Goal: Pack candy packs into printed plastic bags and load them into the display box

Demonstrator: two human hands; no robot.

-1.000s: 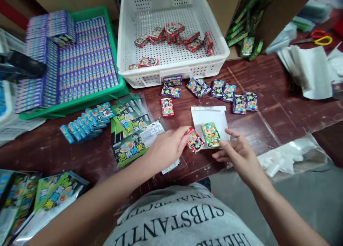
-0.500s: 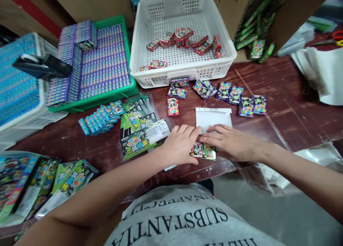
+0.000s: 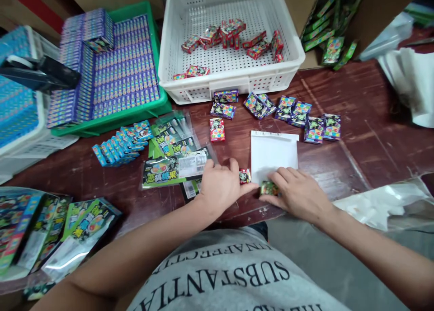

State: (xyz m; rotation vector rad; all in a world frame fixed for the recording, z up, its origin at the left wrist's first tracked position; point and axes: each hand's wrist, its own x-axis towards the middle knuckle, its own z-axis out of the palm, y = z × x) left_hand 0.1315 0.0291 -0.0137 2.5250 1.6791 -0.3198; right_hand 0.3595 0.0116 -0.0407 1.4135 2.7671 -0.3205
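Observation:
My left hand (image 3: 222,184) is closed on a small red candy box (image 3: 244,176), with most of it hidden behind the fingers. To its right, my right hand (image 3: 300,191) grips a small green candy box (image 3: 269,188) between thumb and fingers; the fingers are slightly blurred. Just above both boxes lies a flat white sheet (image 3: 274,155) with a folded strip along its far edge. A single red candy box (image 3: 217,129) lies left of the sheet. Printed green and black plastic packets (image 3: 174,166) are piled beside my left hand.
Behind stands a white perforated crate (image 3: 190,94) with red boxes. Purple boxes (image 3: 300,114) lie along the table, blue boxes (image 3: 122,143) to the left. A green tray (image 3: 111,126) holds rows of purple boxes. A carton with green boxes (image 3: 332,51) stands back right.
My hands have moved apart, each with one box; the red and green boxes lay side by side under them before. More of the white sheet shows. The camera view has shifted slightly.

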